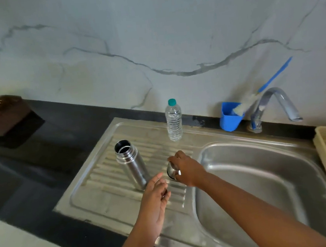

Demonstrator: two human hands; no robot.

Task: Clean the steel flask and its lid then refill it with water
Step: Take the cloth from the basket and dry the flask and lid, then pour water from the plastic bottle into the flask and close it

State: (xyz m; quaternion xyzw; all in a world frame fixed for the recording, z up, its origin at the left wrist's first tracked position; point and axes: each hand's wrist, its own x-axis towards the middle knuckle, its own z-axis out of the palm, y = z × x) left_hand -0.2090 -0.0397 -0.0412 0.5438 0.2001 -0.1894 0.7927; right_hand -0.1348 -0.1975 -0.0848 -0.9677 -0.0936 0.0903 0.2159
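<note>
A steel drainboard (pixel 105 199) is set in dark counter below a marble wall (pixel 148 33); the lid (pixel 171 171) is gripped by the right hand (pixel 185 168) beside the uncapped flask (pixel 131 163), the left hand (pixel 156 197) relaxed, empty.

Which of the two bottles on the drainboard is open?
The steel flask: its mouth is uncovered, showing the dark inside. The plastic water bottle behind it has its teal cap on.

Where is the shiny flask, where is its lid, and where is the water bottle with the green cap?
steel flask (pixel 131 163), head view, on the middle of its upright body.
lid (pixel 171 170), head view, on the shiny dome under the right hand (pixel 185 169).
water bottle (pixel 174 122), head view, on its clear ribbed side.
</note>
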